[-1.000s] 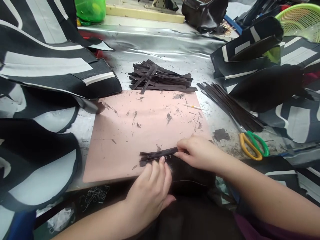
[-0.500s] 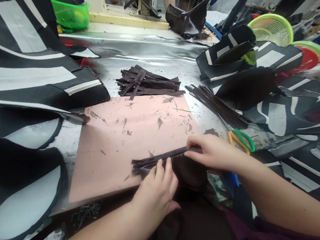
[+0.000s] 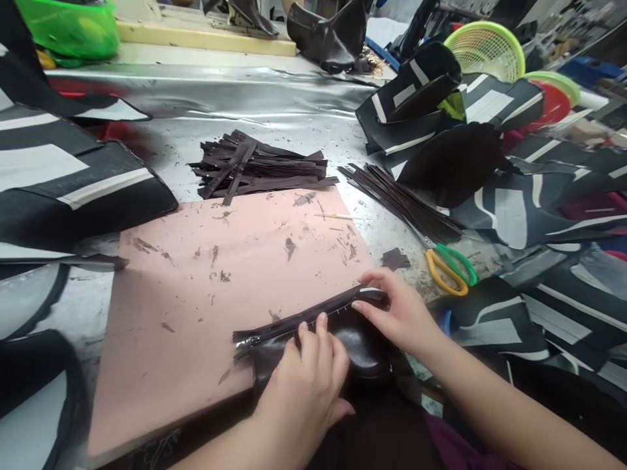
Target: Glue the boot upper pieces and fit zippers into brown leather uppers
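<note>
A dark brown zipper (image 3: 289,324) runs along the upper edge of a shiny dark brown leather piece (image 3: 365,346), with small pale marks along the join. My left hand (image 3: 311,375) holds the leather down, its fingertips pressed at the zipper's lower edge and its thumb lower down. At the zipper's right end, my right hand (image 3: 399,313) is closed, thumb and forefinger pinching the zipper tape and leather edge. A strip of white shows on the tape there. The zipper's left end with its metal slider lies over the pink board (image 3: 196,339).
A pile of brown zippers (image 3: 264,163) lies behind the board, and a bundle of dark strips (image 3: 401,202) to its right. Scissors (image 3: 448,267) with green and yellow handles lie nearby. Black panels with white strips (image 3: 108,176) crowd both sides. A yellow-green basket (image 3: 490,49) stands behind.
The view has swung right, so the bench sits further left. The leather's upper edge has tilted, showing more of its shiny face, the zipper slider and the white strip by my right fingers.
</note>
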### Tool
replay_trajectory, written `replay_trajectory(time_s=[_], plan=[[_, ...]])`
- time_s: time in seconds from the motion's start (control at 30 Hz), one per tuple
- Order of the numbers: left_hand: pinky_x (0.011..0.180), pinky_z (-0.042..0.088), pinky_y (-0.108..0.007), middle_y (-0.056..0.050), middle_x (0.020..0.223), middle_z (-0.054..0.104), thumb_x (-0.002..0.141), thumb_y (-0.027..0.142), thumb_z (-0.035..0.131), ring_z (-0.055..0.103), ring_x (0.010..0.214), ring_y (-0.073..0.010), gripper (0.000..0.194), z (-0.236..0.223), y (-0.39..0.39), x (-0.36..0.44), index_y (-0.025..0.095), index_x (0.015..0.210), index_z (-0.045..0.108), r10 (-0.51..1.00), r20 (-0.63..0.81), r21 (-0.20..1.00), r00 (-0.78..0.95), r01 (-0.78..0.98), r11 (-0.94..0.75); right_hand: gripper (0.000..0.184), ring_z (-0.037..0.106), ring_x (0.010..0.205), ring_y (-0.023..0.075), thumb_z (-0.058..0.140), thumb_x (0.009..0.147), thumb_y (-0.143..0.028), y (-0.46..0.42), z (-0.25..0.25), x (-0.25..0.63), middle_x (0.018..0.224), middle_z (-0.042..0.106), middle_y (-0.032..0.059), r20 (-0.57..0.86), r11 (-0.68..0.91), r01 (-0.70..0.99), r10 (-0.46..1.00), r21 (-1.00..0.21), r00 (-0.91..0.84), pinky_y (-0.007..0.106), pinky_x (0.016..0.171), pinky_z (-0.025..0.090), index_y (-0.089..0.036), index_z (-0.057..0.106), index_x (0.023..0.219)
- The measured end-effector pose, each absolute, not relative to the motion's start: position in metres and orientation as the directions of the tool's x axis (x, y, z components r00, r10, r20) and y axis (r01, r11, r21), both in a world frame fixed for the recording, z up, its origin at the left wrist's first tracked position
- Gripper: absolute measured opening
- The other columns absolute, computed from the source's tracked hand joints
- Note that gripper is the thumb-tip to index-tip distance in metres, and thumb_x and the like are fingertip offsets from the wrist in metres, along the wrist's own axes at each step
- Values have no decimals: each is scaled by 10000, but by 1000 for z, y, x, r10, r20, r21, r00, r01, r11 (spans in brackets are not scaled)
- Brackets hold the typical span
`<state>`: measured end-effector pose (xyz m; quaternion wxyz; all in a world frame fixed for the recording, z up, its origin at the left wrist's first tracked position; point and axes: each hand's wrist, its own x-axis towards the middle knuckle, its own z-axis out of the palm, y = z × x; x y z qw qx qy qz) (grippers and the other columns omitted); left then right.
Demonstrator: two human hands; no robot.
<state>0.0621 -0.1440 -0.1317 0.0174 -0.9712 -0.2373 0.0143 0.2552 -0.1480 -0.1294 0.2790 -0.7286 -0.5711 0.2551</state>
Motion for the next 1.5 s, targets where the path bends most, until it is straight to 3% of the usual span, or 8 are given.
replay_trajectory(time_s=[0.3, 0.47, 0.9, 1.03, 1.23, 1.37, 1.43, 1.5], plan=[[560, 511, -349, -147, 1332, 424, 635, 708, 511, 577, 900, -310, 814, -130, -141, 74, 176, 1250, 478, 459, -22, -78, 888, 456, -886, 118, 605, 793, 191, 486, 756, -211, -148, -131, 251, 866, 629, 38, -29, -146, 786, 987, -601, 161, 310, 716, 459, -205, 502, 873], [770, 497, -372, -211, 1236, 508, 659, 704, 501, 529, 1037, -308, 759, -135, -139, 88, 92, 1102, 580, 406, 34, -16, 913, 407, -913, 120, 598, 681, 161, 528, 743, -225, -148, -130, 259, 784, 611, 1, -76, -203, 713, 976, -671, 206, 278, 656, 454, -213, 489, 855], [759, 453, -396, -183, 1314, 437, 679, 749, 397, 532, 986, -302, 713, -116, -117, 109, 126, 938, 625, 420, -103, 180, 901, 433, -883, 214, 509, 515, 126, 574, 702, -206, -145, -139, 270, 556, 446, -78, -153, -301, 627, 948, -718, 280, 228, 511, 389, -217, 464, 885], [843, 406, -427, -143, 1149, 572, 752, 687, 369, 491, 1001, -304, 637, -105, -106, 120, 128, 946, 605, 462, -150, 239, 874, 485, -841, 162, 503, 505, 121, 533, 735, -187, -152, -148, 266, 580, 492, -54, 58, -151, 712, 964, -686, 260, 224, 500, 393, -204, 472, 884], [794, 402, -367, -64, 950, 614, 748, 446, 526, 496, 873, -245, 353, -106, -110, 119, 164, 957, 564, 505, -38, 237, 862, 499, -833, 122, 538, 557, 145, 412, 820, -134, -177, -161, 250, 659, 588, 23, 624, 219, 912, 780, -348, 51, 245, 541, 413, -180, 483, 907], [777, 377, -354, -79, 1044, 623, 828, 308, 451, 514, 887, -235, 344, -123, -113, 117, 153, 1125, 531, 510, 126, 86, 851, 503, -860, 237, 589, 641, 151, 376, 764, -109, -184, -155, 265, 798, 628, 51, 365, 298, 793, 925, -531, -103, 244, 576, 454, -171, 469, 973], [774, 364, -356, -83, 1049, 632, 842, 245, 425, 523, 895, -236, 347, -129, -114, 119, 136, 1153, 533, 501, 188, 4, 845, 509, -861, 193, 601, 684, 137, 387, 788, -136, -181, -147, 289, 811, 632, 30, 126, 139, 815, 989, -563, -81, 224, 618, 461, -190, 501, 934], [768, 355, -352, -75, 1034, 642, 835, 208, 424, 528, 892, -233, 324, -133, -114, 120, 129, 1113, 571, 500, 208, -27, 841, 516, -856, 194, 604, 781, 140, 388, 819, -138, -175, -142, 321, 875, 635, 40, -30, -145, 906, 989, -397, 145, 221, 696, 450, -193, 529, 939]])
